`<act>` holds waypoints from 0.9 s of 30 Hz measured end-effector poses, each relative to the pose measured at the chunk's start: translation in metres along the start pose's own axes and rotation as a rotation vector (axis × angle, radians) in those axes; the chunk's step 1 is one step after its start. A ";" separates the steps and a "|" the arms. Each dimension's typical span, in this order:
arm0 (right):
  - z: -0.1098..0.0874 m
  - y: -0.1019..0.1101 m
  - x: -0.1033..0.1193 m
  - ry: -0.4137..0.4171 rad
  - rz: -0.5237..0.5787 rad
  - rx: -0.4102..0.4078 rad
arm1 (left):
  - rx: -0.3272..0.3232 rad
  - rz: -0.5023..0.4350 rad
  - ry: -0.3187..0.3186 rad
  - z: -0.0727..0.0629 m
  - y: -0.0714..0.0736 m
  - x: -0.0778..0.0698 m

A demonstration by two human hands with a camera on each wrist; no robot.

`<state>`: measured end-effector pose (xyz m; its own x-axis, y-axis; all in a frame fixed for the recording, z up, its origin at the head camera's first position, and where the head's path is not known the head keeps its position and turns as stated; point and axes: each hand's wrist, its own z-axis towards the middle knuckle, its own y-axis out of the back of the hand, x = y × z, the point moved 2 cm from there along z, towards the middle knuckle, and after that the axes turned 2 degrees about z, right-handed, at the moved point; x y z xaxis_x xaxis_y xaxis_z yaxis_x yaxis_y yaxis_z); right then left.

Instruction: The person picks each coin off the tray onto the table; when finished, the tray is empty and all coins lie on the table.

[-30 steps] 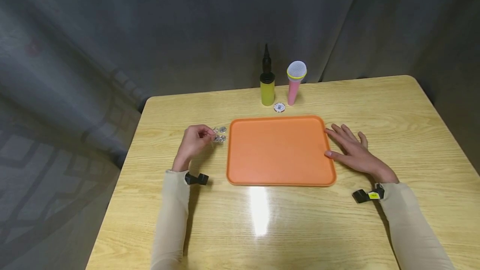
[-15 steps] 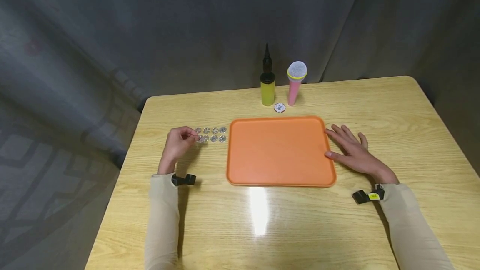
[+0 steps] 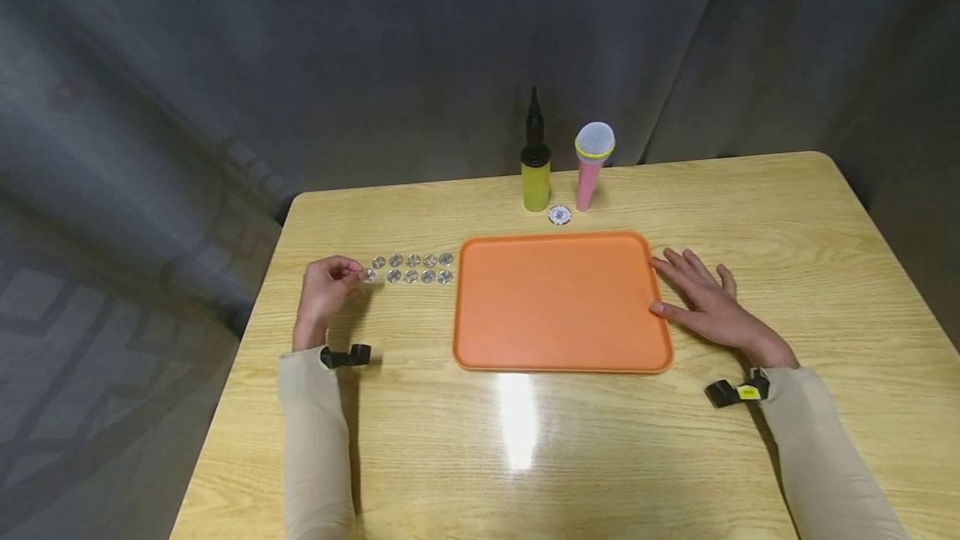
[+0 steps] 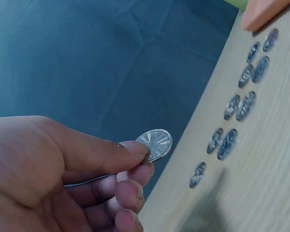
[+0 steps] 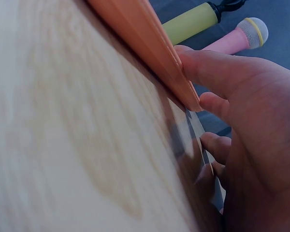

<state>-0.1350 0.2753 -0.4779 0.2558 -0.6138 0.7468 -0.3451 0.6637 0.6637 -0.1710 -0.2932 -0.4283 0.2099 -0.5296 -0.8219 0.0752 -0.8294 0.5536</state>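
A silver coin [image 4: 157, 144] is pinched between the thumb and forefinger of my left hand [image 3: 324, 292], at the left end of two rows of coins. These silver coins [image 3: 411, 277] lie flat on the wooden table, left of the orange tray [image 3: 562, 307]. In the left wrist view the held coin is tilted and partly covered by the thumb. My right hand [image 3: 701, 300] has its fingers spread, with thumb and forefinger touching the tray's right rim; the right wrist view shows them against the tray edge.
Behind the tray stand a yellow-green hand pump [image 3: 536, 182] with a black nozzle and a pink toy microphone [image 3: 589, 177]. A white poker chip [image 3: 559, 215] lies in front of them. Dark curtains [image 3: 420, 65] hang beyond the table [image 3: 600, 457].
My left hand has moved left, away from the tray, and more coins now lie in the two rows. The right hand and the tray have stayed put.
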 end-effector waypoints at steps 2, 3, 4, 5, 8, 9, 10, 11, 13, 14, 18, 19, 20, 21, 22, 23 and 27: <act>0.000 0.000 0.000 -0.001 -0.001 -0.001 | -0.001 0.010 0.004 0.002 -0.001 0.003; 0.000 0.000 -0.001 -0.001 -0.002 -0.001 | -0.002 0.015 0.007 0.003 -0.002 0.005; 0.000 0.000 -0.001 -0.002 -0.004 -0.002 | -0.002 0.022 0.013 0.005 -0.003 0.007; 0.000 0.000 -0.001 -0.002 -0.005 -0.003 | -0.002 0.027 0.016 0.006 -0.005 0.009; 0.000 -0.001 -0.002 -0.004 -0.006 -0.003 | -0.007 0.036 0.037 0.011 -0.009 0.015; 0.000 -0.001 -0.002 -0.005 -0.007 -0.003 | -0.012 0.040 0.045 0.012 -0.010 0.017; 0.000 -0.001 -0.002 -0.006 -0.008 -0.002 | -0.019 0.043 0.050 0.013 -0.012 0.018; 0.000 0.000 -0.002 -0.007 -0.007 -0.001 | -0.031 0.041 0.053 0.014 -0.013 0.019; 0.001 0.000 -0.001 -0.008 -0.007 0.000 | -0.050 0.050 0.052 0.015 -0.015 0.022; 0.001 0.000 -0.001 -0.008 -0.008 0.000 | -0.063 0.060 0.048 0.016 -0.016 0.023; 0.001 0.001 0.000 -0.004 -0.007 0.001 | -0.103 0.112 0.024 0.017 -0.019 0.026; 0.001 0.001 0.000 -0.003 -0.007 0.001 | -0.111 0.129 0.016 0.017 -0.019 0.027; 0.001 0.000 -0.001 -0.002 -0.008 0.001 | -0.118 0.142 0.011 0.017 -0.020 0.027; 0.001 0.000 -0.001 -0.003 -0.009 0.002 | -0.121 0.156 0.004 0.017 -0.020 0.027; 0.001 0.000 -0.002 -0.003 -0.009 0.002 | -0.126 0.169 -0.001 0.017 -0.021 0.027; 0.001 0.000 -0.002 -0.003 -0.008 0.003 | -0.129 0.178 -0.006 0.017 -0.021 0.027; 0.000 0.000 -0.002 -0.006 -0.006 0.003 | -0.129 0.213 -0.027 0.018 -0.023 0.027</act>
<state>-0.1356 0.2763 -0.4799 0.2524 -0.6204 0.7426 -0.3466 0.6585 0.6680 -0.1843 -0.2916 -0.4657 0.2080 -0.6961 -0.6871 0.1563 -0.6698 0.7259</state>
